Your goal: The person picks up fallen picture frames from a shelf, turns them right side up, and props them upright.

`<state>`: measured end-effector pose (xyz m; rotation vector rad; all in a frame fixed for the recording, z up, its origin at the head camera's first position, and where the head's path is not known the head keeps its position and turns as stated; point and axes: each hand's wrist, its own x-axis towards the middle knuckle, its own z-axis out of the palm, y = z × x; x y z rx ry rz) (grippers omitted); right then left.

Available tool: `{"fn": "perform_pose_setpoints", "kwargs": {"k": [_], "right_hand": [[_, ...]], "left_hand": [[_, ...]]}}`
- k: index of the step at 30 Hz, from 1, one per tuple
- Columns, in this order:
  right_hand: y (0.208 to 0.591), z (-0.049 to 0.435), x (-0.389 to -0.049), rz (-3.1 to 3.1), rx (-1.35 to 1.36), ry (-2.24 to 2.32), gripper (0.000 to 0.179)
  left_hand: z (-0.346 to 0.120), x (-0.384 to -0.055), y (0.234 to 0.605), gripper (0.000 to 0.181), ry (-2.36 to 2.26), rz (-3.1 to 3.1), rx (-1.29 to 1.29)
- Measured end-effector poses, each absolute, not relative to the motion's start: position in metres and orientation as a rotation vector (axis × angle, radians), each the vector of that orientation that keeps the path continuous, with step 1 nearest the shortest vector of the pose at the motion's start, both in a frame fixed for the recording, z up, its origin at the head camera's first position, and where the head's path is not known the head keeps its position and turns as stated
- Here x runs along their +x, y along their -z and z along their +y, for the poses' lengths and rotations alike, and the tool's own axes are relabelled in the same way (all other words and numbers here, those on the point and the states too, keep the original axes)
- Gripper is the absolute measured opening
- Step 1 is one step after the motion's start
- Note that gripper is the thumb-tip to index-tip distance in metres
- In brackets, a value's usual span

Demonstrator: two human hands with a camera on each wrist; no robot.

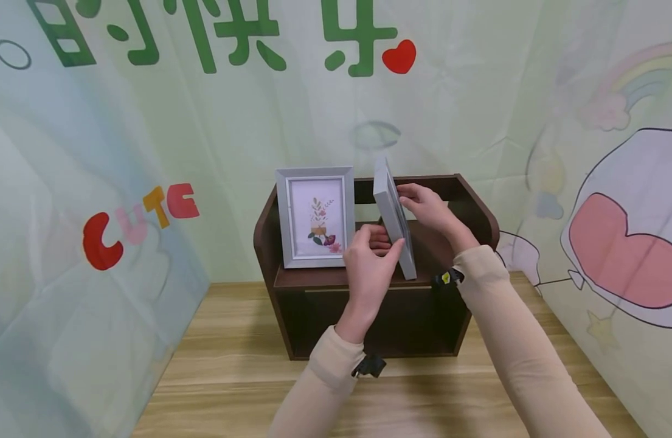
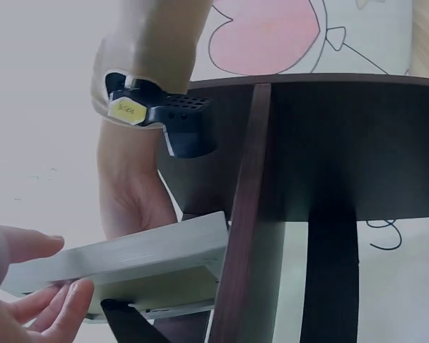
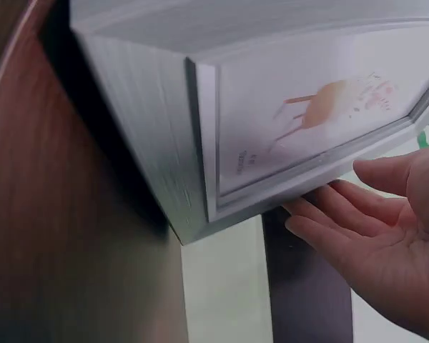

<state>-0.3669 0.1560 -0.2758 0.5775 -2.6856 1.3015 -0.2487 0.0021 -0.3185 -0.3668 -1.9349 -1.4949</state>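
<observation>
A silver-grey picture frame [image 1: 394, 213] stands turned nearly edge-on at the upper shelf, its picture facing right. My left hand [image 1: 371, 255] grips its near side edge, thumb at the edge and fingers behind the back. At the far side edge, my right hand [image 1: 431, 210] holds the frame; the right wrist view shows the fingers [image 3: 350, 211] reaching behind the rim, with the thumb close to the front. A black support leg [image 2: 132, 321] juts from the back. To the left, a second silver-grey frame [image 1: 315, 261] with a flower picture stands upright.
The dark brown two-level shelf [image 1: 281, 316] stands on a wood-grain table [image 1: 226, 365]. Its raised side panels [image 1: 478, 213] flank the upper level. Printed cloth [image 1: 248, 121] with green characters hangs behind and along both sides.
</observation>
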Motion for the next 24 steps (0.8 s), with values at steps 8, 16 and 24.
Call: {"fn": "perform_pose_setpoints", "kwargs": {"k": [8, 16, 24], "right_hand": [[0.281, 0.154, -0.373, -2.709, 0.593, -1.322, 0.041], [0.281, 0.157, -0.369, -2.705, 0.549, -1.287, 0.038], [0.286, 0.166, -0.362, -2.680, 0.443, -1.266, 0.040]], "left_hand": [[0.007, -0.259, 0.326, 0.030, 1.439, -1.930, -0.382], [0.006, -0.260, 0.330, 0.028, 1.464, -1.864, -0.390], [0.000, -0.265, 0.334, 0.026, 1.427, -1.817, -0.385]]}}
